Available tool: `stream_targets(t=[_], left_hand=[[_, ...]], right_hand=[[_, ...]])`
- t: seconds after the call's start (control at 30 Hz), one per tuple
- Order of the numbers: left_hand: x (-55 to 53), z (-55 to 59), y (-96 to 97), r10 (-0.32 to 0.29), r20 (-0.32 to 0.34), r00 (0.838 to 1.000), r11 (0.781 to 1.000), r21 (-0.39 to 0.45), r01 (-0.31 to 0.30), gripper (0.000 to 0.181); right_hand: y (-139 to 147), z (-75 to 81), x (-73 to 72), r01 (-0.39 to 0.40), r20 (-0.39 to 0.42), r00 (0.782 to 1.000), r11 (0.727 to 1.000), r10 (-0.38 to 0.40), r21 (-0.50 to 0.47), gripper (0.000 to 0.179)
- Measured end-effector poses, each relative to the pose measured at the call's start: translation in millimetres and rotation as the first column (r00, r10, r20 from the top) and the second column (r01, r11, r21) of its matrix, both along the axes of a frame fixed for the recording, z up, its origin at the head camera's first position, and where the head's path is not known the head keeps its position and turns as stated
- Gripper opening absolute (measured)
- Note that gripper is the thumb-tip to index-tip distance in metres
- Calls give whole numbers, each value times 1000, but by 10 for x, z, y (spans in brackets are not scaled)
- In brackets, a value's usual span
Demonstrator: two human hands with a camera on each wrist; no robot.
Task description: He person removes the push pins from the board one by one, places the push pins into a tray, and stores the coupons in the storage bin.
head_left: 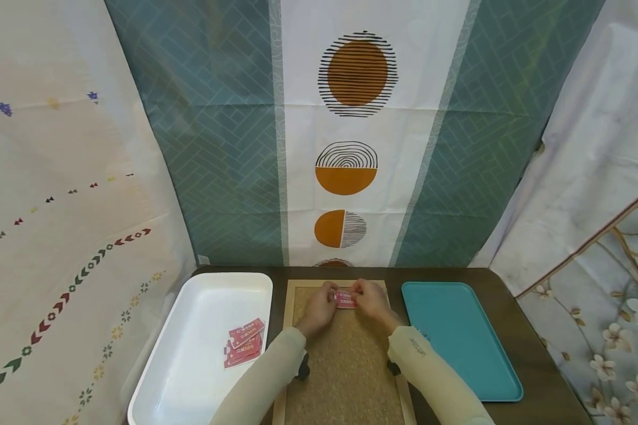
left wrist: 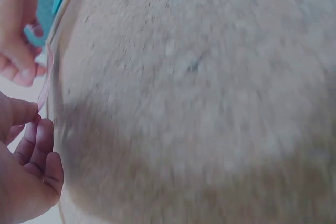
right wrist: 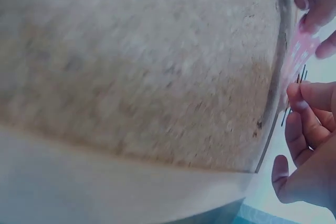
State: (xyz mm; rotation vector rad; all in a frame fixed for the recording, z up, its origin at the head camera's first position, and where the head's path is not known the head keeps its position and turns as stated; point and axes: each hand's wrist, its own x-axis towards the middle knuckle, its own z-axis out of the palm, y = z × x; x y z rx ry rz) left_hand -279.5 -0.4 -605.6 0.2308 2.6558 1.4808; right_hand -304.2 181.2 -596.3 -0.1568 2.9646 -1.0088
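Near the far end of a wood-framed cork board (head_left: 345, 366), my left hand (head_left: 319, 308) and right hand (head_left: 373, 300) hold a red paper coupon (head_left: 345, 298) with white print between them. In the left wrist view, the left thumb and forefinger pinch one end of the coupon (left wrist: 46, 85), the other fingers curled beneath. At its opposite end, the right hand (right wrist: 312, 135) has thumb and forefinger together in the right wrist view. Whether a small thing is also between those fingertips, I cannot tell. More red coupons (head_left: 243, 345) lie overlapping in the white tray (head_left: 191, 348).
Right of the board, a teal tray (head_left: 465, 342) holds a few tiny items (head_left: 424, 334), partly hidden by the right sleeve. Everything stands on a dark table (head_left: 505, 336). Patterned curtains (head_left: 228, 177) hang behind and at both sides.
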Motion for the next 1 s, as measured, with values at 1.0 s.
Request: stream_targets(t=[1.0], left_hand=[[113,425,-511,16,-70,997,1000,-9,-16,31]], right_hand=[[244,194,149,-40,-78,996,995,48,92,7]])
